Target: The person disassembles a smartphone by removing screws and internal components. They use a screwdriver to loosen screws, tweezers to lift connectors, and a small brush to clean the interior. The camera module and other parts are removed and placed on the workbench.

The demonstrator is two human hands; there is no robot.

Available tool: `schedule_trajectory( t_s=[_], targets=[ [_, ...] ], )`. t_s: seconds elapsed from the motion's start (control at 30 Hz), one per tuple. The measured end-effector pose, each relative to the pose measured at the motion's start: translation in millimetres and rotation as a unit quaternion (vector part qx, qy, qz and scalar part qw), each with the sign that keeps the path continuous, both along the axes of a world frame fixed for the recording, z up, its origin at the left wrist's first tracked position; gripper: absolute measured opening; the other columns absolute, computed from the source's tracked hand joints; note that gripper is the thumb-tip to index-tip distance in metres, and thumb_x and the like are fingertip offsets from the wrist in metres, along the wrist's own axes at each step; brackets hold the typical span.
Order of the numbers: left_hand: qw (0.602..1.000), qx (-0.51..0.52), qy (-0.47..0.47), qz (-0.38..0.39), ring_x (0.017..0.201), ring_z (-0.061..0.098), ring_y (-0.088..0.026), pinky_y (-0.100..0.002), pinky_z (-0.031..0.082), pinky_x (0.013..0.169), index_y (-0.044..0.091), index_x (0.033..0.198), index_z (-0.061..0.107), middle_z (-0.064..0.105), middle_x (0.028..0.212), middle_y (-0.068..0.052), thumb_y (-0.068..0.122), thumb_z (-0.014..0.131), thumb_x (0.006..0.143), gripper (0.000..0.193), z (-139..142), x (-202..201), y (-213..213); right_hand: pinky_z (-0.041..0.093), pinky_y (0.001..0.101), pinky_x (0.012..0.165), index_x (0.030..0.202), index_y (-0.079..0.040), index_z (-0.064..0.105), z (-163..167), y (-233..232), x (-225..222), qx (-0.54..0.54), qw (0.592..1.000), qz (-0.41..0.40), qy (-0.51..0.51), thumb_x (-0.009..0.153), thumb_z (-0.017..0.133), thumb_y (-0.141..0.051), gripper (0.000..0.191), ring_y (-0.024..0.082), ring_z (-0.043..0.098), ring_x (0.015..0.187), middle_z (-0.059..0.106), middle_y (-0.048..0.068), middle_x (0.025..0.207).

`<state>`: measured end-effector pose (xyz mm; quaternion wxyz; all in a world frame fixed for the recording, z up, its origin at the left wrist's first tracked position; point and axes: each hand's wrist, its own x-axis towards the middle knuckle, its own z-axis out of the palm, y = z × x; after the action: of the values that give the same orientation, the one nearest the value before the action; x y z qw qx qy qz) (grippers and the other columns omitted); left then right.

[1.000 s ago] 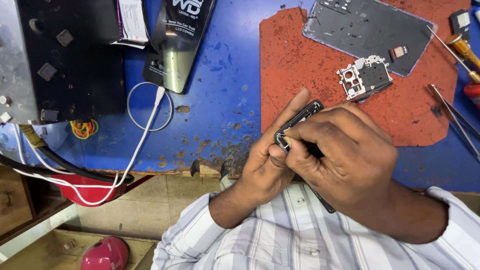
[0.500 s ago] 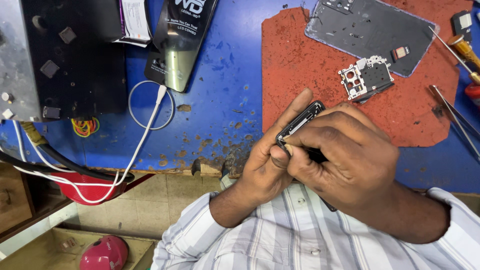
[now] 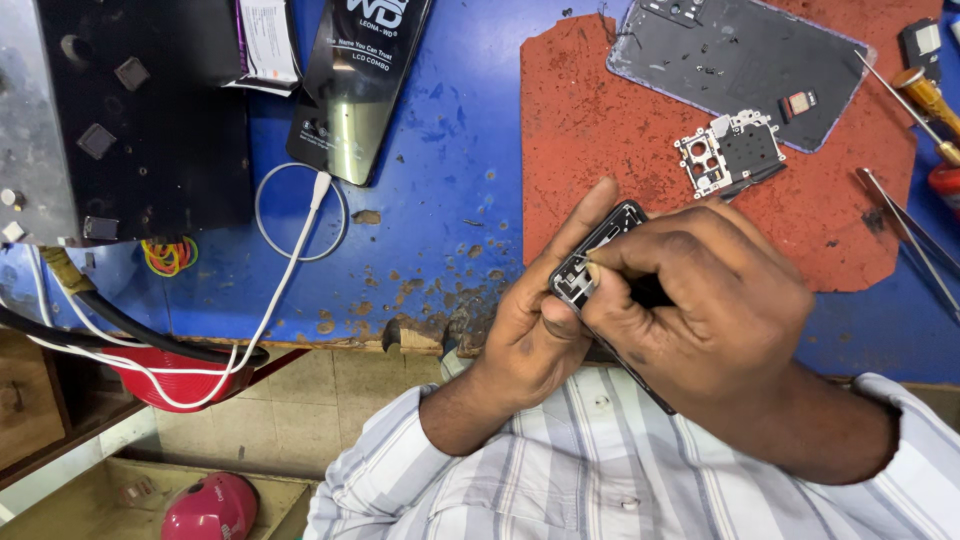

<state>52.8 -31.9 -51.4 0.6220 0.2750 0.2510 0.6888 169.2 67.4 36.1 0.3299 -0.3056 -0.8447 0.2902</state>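
Both hands hold an opened dark phone over the desk edge: left hand fingers wrap its side, right hand fingers pinch at its top corner. Beyond lie a red mat carrying a grey back cover and, further left, a glossy black package beside a white label.

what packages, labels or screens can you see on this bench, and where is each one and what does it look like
Screen package: top centre on the blue bench, long glossy black sleeve with white print and a greenish sheen.
Paper label: just left of it, on the black box, white slip with a dark edge.
Phone back cover: top right on the red mat, grey rectangle; no lit screen anywhere.
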Motion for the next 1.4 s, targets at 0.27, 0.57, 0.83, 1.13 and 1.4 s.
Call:
schedule_trajectory(
  t_s=[0.27,0.57,0.83,1.13,1.4],
  targets=[
    [1.000,-0.003,0.013,-0.008,0.152,0.036,-0.020,-0.035,0.030,0.131,0.002,0.167,0.017,0.023,0.170,-0.018,0.052,0.061,0.106,0.090,9,-2,2,0.055,0.0360,0.070,0.094,0.000,0.068,1,5,2,-0.005,1.000,-0.003,0.006,0.088,0.080,-0.006,0.014,0.025,0.068,0.080,0.067,0.012,0.086],
    [0.998,-0.044,-0.023,-0.033,0.148,0.042,-0.020,-0.036,0.032,0.130,-0.001,0.170,0.008,0.036,0.162,-0.018,0.056,0.070,0.100,0.109,18,-7,4,0.056,0.0383,0.073,0.093,0.000,0.068,-1,0,0,-0.016,0.999,0.040,0.025,0.088,0.081,-0.009,0.017,0.026,0.067,0.078,0.067,0.012,0.085],
    [0.997,-0.060,-0.023,-0.032,0.144,0.045,-0.018,-0.034,0.036,0.127,-0.002,0.171,0.014,0.044,0.154,-0.012,0.058,0.073,0.096,0.113,15,-5,0,0.051,0.0327,0.065,0.092,0.001,0.067,-2,11,1,-0.007,1.000,-0.012,0.011,0.089,0.082,-0.010,0.019,0.021,0.065,0.075,0.068,0.012,0.087],
    [0.996,-0.062,-0.059,-0.030,0.145,0.045,-0.017,-0.033,0.035,0.127,-0.001,0.170,0.017,0.045,0.154,-0.011,0.050,0.077,0.098,0.107,13,-3,-2,0.055,0.0258,0.063,0.098,0.004,0.067,-7,10,3,-0.042,0.998,-0.041,0.027,0.093,0.080,-0.003,0.016,0.015,0.067,0.073,0.067,0.013,0.090],
    [0.996,-0.061,-0.051,-0.029,0.146,0.043,-0.017,-0.033,0.034,0.127,-0.001,0.170,0.018,0.044,0.155,-0.010,0.045,0.078,0.100,0.103,11,-4,-3,0.052,0.0274,0.058,0.092,0.006,0.066,-7,7,1,-0.032,0.997,-0.069,0.021,0.088,0.079,0.001,0.014,0.015,0.065,0.067,0.066,0.013,0.084]
  ],
)
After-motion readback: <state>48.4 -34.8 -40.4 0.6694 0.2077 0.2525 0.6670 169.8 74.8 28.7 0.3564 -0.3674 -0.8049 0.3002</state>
